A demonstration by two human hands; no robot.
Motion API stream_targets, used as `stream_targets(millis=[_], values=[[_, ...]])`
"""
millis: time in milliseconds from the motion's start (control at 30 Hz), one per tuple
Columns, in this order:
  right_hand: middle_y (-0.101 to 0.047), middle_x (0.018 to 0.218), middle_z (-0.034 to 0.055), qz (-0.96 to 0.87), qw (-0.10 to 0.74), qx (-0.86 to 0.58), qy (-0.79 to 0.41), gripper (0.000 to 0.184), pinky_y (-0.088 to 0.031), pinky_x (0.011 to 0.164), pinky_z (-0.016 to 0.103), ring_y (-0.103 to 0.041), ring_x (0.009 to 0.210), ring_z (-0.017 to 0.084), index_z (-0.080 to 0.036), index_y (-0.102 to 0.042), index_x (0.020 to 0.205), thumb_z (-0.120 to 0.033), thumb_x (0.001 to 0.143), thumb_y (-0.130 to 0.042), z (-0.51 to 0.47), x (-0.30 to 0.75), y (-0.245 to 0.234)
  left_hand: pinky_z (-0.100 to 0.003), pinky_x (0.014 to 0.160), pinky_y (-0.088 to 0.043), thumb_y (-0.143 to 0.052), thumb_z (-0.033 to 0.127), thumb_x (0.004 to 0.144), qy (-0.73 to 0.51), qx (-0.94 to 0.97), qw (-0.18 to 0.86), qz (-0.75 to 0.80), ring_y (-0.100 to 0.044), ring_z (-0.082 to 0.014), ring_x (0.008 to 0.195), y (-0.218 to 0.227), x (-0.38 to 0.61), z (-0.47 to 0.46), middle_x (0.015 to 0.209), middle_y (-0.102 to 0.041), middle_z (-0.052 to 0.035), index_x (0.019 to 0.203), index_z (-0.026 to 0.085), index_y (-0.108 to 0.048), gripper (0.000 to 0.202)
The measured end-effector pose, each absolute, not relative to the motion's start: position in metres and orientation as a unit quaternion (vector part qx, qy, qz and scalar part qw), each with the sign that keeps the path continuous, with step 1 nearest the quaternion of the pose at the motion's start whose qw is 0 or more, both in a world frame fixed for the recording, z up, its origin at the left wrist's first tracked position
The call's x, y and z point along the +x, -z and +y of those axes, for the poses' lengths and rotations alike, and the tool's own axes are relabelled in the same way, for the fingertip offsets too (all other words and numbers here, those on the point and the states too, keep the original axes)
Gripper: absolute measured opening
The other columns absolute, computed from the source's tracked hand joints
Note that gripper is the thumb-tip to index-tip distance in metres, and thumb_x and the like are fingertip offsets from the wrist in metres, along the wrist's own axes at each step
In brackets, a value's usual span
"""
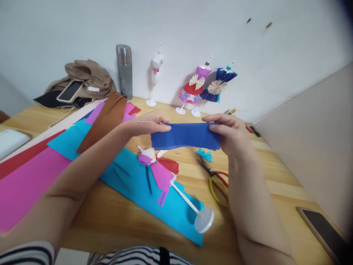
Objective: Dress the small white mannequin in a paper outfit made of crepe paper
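The left hand [154, 123] pinches the upper left of a blue strip [187, 136], the right hand [228, 130] its upper right corner; thumbs face the wearer, both grips closed on the strip, fingers behind partly hidden. Strip hangs between the hands, above the table, pulled wide, likely so it lies flat and both edges show. Lower edge looks doubled, so probably layered or folded; can't tell which. Below the grip, a dressed mini mannequin [162, 176] lies tilted on a turquoise sheet [132, 191], base toward the wearer; probably laid down to free both hands and keep it near. Scissors [213, 176] lie just below the right hand, blades apart, handles partly behind the forearm, likely parked for easy reach; a turquoise scrap [204, 154] sits by the tips. Left of the grip, a brown sheet [102, 121] tops other coloured sheets. Surface is a pale wooden table [93, 221]. Beyond the grip, by a plain white wall [193, 22], stand a nearly bare mannequin [156, 75], a pink-and-red one [193, 88], a navy one [220, 84] and a flask [124, 73]. Far right of the grip, a phone [322, 228].
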State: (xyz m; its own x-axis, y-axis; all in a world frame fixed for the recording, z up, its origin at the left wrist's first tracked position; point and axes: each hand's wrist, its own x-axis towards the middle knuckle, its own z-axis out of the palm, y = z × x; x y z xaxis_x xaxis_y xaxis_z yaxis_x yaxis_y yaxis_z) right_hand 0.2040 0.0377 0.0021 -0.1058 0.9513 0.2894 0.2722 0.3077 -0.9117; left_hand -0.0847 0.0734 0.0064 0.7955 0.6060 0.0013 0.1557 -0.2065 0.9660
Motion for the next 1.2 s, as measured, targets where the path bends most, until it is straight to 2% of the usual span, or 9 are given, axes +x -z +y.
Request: stream_targets(millis=[100, 200, 267, 333, 467, 633, 767, 900, 1200], values=[[-0.075, 0.077, 0.0013, -0.647, 0.457, -0.494, -0.360, 0.013, -0.052, 0.057, 0.037, -0.067, 0.064, 0.022, -0.030, -0.079, 0.085, -0.031, 0.073, -0.079, 0.038, 0.202, -0.001, -0.022, 0.054, -0.044, -0.067, 0.040, 0.083, -0.162, 0.747, 0.594, 0.252, -0.060, -0.0132, 0.057, -0.013, -0.085, 0.068, 0.067, -0.069, -0.0027, 0.081, 0.015, -0.075, 0.026], [-0.079, 0.099, 0.0046, -0.706, 0.427, -0.486, -0.290, 0.017, -0.057, 0.081, 0.043, -0.072, 0.093, 0.028, -0.030, -0.080, 0.092, -0.041, 0.079, -0.078, 0.033, 0.190, -0.002, -0.022, 0.050, -0.040, -0.068, 0.039, 0.080, -0.166, 0.751, 0.583, 0.262, -0.056, -0.0127, 0.053, -0.015, -0.082, 0.064, 0.061, -0.064, -0.0018, 0.073, 0.015, -0.073, 0.025], [-0.078, 0.115, 0.0058, -0.750, 0.409, -0.454, -0.252, 0.027, -0.052, 0.098, 0.048, -0.069, 0.112, 0.031, -0.030, -0.079, 0.101, -0.049, 0.081, -0.076, 0.027, 0.177, -0.002, -0.022, 0.048, -0.039, -0.069, 0.038, 0.079, -0.161, 0.757, 0.576, 0.262, -0.054, -0.0128, 0.052, -0.016, -0.079, 0.062, 0.058, -0.061, -0.0013, 0.068, 0.015, -0.071, 0.025], [-0.077, 0.119, 0.0068, -0.779, 0.387, -0.420, -0.259, 0.033, -0.050, 0.103, 0.049, -0.067, 0.117, 0.032, -0.029, -0.079, 0.105, -0.055, 0.083, -0.074, 0.021, 0.163, -0.001, -0.022, 0.047, -0.039, -0.069, 0.036, 0.078, -0.153, 0.765, 0.570, 0.257, -0.053, -0.0127, 0.051, -0.018, -0.077, 0.059, 0.057, -0.060, -0.0006, 0.066, 0.015, -0.068, 0.024], [-0.076, 0.086, 0.0047, -0.774, 0.354, -0.400, -0.340, 0.033, -0.054, 0.077, 0.039, -0.070, 0.084, 0.025, -0.025, -0.077, 0.085, -0.058, 0.082, -0.074, 0.016, 0.146, 0.003, -0.021, 0.047, -0.036, -0.065, 0.036, 0.081, -0.144, 0.805, 0.519, 0.249, -0.052, -0.0114, 0.051, -0.023, -0.076, 0.052, 0.057, -0.057, 0.0008, 0.064, 0.016, -0.064, 0.027], [-0.057, 0.060, -0.0012, -0.732, 0.350, -0.432, -0.394, 0.038, -0.038, 0.052, 0.029, -0.049, 0.055, 0.014, -0.023, -0.065, 0.064, -0.057, 0.077, -0.077, 0.018, 0.151, -0.001, -0.021, 0.047, -0.034, -0.067, 0.042, 0.081, -0.166, 0.836, 0.449, 0.269, -0.056, -0.0124, 0.055, -0.021, -0.081, 0.057, 0.062, -0.061, -0.0010, 0.069, 0.015, -0.068, 0.030], [-0.058, 0.061, -0.0013, -0.731, 0.344, -0.433, -0.400, 0.034, -0.036, 0.051, 0.029, -0.048, 0.055, 0.013, -0.023, -0.066, 0.066, -0.053, 0.076, -0.078, 0.021, 0.158, -0.004, -0.022, 0.046, -0.033, -0.075, 0.044, 0.075, -0.196, 0.796, 0.477, 0.316, -0.052, -0.0109, 0.051, -0.016, -0.085, 0.066, 0.058, -0.060, 0.0007, 0.068, 0.016, -0.068, 0.030], [-0.063, 0.062, -0.0012, -0.709, 0.345, -0.465, -0.403, 0.029, -0.040, 0.052, 0.029, -0.053, 0.055, 0.014, -0.023, -0.068, 0.068, -0.048, 0.075, -0.080, 0.024, 0.164, -0.001, -0.021, 0.047, -0.034, -0.082, 0.034, 0.066, -0.264, 0.735, 0.508, 0.364, -0.052, -0.0102, 0.050, -0.018, -0.088, 0.070, 0.058, -0.060, 0.0020, 0.068, 0.016, -0.068, 0.023], [-0.062, 0.064, -0.0018, -0.677, 0.310, -0.479, -0.465, 0.029, -0.042, 0.052, 0.029, -0.053, 0.055, 0.014, -0.022, -0.068, 0.070, -0.044, 0.069, -0.086, 0.026, 0.179, -0.007, -0.023, 0.054, -0.046, -0.081, 0.022, 0.067, -0.395, 0.591, 0.590, 0.382, -0.059, -0.0123, 0.055, -0.012, -0.093, 0.085, 0.063, -0.064, -0.0008, 0.074, 0.014, -0.067, 0.018]])
